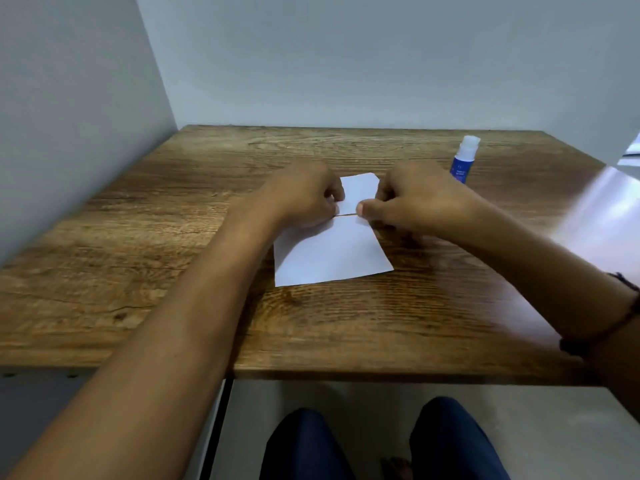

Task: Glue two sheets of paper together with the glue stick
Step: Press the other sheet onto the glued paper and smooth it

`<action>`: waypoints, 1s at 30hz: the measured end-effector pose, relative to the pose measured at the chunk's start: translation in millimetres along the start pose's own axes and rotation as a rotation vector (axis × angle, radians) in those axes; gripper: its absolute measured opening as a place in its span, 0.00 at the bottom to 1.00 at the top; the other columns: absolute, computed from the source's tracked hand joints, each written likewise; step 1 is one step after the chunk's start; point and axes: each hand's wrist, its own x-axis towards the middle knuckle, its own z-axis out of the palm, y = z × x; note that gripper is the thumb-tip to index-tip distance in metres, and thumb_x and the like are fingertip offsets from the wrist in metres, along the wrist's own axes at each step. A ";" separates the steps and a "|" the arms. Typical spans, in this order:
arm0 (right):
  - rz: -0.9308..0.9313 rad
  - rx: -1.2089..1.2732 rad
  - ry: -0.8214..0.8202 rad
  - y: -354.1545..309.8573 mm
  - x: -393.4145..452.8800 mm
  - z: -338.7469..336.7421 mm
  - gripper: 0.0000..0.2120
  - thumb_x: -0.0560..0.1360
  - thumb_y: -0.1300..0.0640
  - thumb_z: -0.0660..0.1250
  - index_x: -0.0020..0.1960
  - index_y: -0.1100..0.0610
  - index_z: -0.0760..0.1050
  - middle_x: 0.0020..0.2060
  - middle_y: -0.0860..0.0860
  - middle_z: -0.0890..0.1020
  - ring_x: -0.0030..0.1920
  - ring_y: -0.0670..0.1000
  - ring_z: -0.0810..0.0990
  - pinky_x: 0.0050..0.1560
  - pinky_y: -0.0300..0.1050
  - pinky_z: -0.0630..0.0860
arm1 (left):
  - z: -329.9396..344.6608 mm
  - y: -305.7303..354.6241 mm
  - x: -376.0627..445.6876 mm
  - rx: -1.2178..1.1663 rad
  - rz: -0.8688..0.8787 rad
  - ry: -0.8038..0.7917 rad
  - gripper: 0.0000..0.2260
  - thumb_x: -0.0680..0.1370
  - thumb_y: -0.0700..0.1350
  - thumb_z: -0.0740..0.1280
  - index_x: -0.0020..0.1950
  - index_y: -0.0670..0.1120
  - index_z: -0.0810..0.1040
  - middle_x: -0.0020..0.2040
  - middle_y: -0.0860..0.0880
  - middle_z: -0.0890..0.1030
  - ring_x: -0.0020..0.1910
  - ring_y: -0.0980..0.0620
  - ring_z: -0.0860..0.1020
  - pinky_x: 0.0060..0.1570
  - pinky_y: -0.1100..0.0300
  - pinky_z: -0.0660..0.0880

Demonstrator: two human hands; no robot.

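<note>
Far sheet (pixel 360 188) being pinched by left hand (pixel 304 195) and right hand (pixel 415 202), near sheet (pixel 329 254) just beside it, glue stick (pixel 464 159) being kept upright beyond-right.

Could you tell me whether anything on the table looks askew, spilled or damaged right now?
Nothing stands out. The two paper sheets lie flat on the table, slightly turned, with both hands, left and right, at their meeting edges. The glue stick stands upright and capped, apart from them.

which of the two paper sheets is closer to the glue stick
The far sheet, between both hands; the glue stick stands beyond its right corner. The near sheet lies closer to the person.
</note>
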 end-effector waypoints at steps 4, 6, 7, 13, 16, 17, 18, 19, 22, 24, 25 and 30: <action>-0.033 -0.121 -0.055 -11.9 13.5 7.3 0.14 0.68 0.48 0.69 0.31 0.57 0.74 0.27 0.48 0.75 0.30 0.48 0.72 0.29 0.43 0.66 | 5.9 -1.3 -2.1 0.019 0.003 0.021 0.12 0.74 0.45 0.63 0.56 0.50 0.78 0.56 0.48 0.78 0.51 0.49 0.73 0.47 0.56 0.67; -0.017 -0.110 -0.103 -12.5 16.1 9.0 0.11 0.68 0.51 0.70 0.32 0.56 0.75 0.26 0.49 0.77 0.28 0.48 0.75 0.30 0.42 0.70 | 7.8 -0.9 -3.6 0.024 0.009 0.027 0.13 0.74 0.45 0.63 0.57 0.49 0.77 0.57 0.47 0.78 0.56 0.46 0.73 0.51 0.54 0.69; -0.009 -0.090 -0.125 -12.3 16.6 9.4 0.10 0.68 0.53 0.69 0.31 0.57 0.74 0.25 0.50 0.78 0.26 0.49 0.76 0.29 0.41 0.70 | 8.4 -0.4 -4.3 0.025 0.010 0.029 0.13 0.74 0.45 0.62 0.57 0.48 0.77 0.57 0.47 0.78 0.56 0.46 0.73 0.53 0.53 0.70; 0.058 0.104 -0.147 -5.3 12.5 4.0 0.06 0.69 0.63 0.63 0.35 0.62 0.75 0.30 0.59 0.80 0.29 0.55 0.77 0.25 0.40 0.70 | 4.3 -3.5 -12.3 0.010 -0.026 0.043 0.12 0.74 0.43 0.63 0.56 0.49 0.78 0.55 0.48 0.80 0.54 0.47 0.74 0.53 0.53 0.71; 0.072 0.250 -0.103 6.7 3.0 -8.2 0.08 0.69 0.65 0.63 0.31 0.61 0.71 0.25 0.59 0.78 0.25 0.54 0.76 0.28 0.44 0.71 | 0.0 -9.9 -23.8 -0.001 -0.041 0.040 0.12 0.73 0.42 0.63 0.55 0.49 0.78 0.53 0.51 0.80 0.55 0.48 0.74 0.56 0.50 0.71; 0.070 0.292 -0.079 10.6 -1.1 -13.4 0.09 0.70 0.66 0.63 0.31 0.62 0.71 0.24 0.58 0.76 0.24 0.53 0.74 0.27 0.44 0.71 | -1.2 -11.4 -29.4 -0.001 -0.045 0.040 0.12 0.73 0.42 0.63 0.55 0.49 0.78 0.54 0.50 0.80 0.56 0.47 0.73 0.57 0.49 0.70; 0.065 0.319 -0.054 14.1 -4.6 -18.9 0.09 0.71 0.66 0.63 0.31 0.62 0.71 0.24 0.57 0.75 0.23 0.52 0.73 0.27 0.43 0.71 | -2.1 -12.5 -35.6 0.002 -0.048 0.045 0.12 0.73 0.43 0.63 0.56 0.49 0.78 0.55 0.49 0.79 0.57 0.47 0.73 0.57 0.48 0.70; 0.056 0.332 -0.025 17.3 -7.6 -24.5 0.09 0.71 0.65 0.64 0.32 0.62 0.71 0.23 0.56 0.74 0.22 0.51 0.73 0.26 0.44 0.70 | -3.1 -13.1 -42.6 0.005 -0.052 0.054 0.13 0.73 0.44 0.63 0.57 0.49 0.76 0.56 0.49 0.78 0.59 0.46 0.71 0.58 0.47 0.69; 0.018 0.348 0.080 22.6 -9.3 -38.4 0.08 0.71 0.63 0.66 0.33 0.60 0.75 0.17 0.49 0.73 0.17 0.44 0.70 0.26 0.42 0.68 | -5.8 -9.9 -70.0 -0.059 -0.116 0.078 0.23 0.73 0.45 0.64 0.67 0.50 0.65 0.58 0.52 0.77 0.61 0.46 0.67 0.61 0.49 0.65; 0.009 0.384 0.135 21.0 -7.1 -42.1 0.07 0.71 0.62 0.67 0.34 0.59 0.76 0.16 0.48 0.73 0.16 0.43 0.69 0.27 0.41 0.67 | -6.9 -5.3 -88.4 -0.108 -0.130 0.108 0.31 0.72 0.46 0.65 0.71 0.50 0.55 0.58 0.53 0.78 0.62 0.47 0.66 0.62 0.50 0.64; 0.008 0.398 0.150 18.8 -6.0 -41.8 0.07 0.71 0.62 0.67 0.35 0.60 0.76 0.18 0.49 0.75 0.17 0.44 0.70 0.27 0.42 0.68 | -6.8 -2.0 -96.2 -0.129 -0.129 0.121 0.34 0.72 0.46 0.66 0.73 0.50 0.51 0.57 0.53 0.78 0.63 0.48 0.65 0.63 0.49 0.63; 0.020 0.416 0.128 2.1 1.0 -27.2 0.06 0.72 0.62 0.66 0.36 0.61 0.75 0.27 0.57 0.76 0.19 0.46 0.72 0.17 0.34 0.67 | -6.0 8.0 -125.1 -0.241 -0.128 0.146 0.43 0.71 0.47 0.67 0.73 0.54 0.37 0.54 0.57 0.77 0.63 0.54 0.63 0.65 0.53 0.61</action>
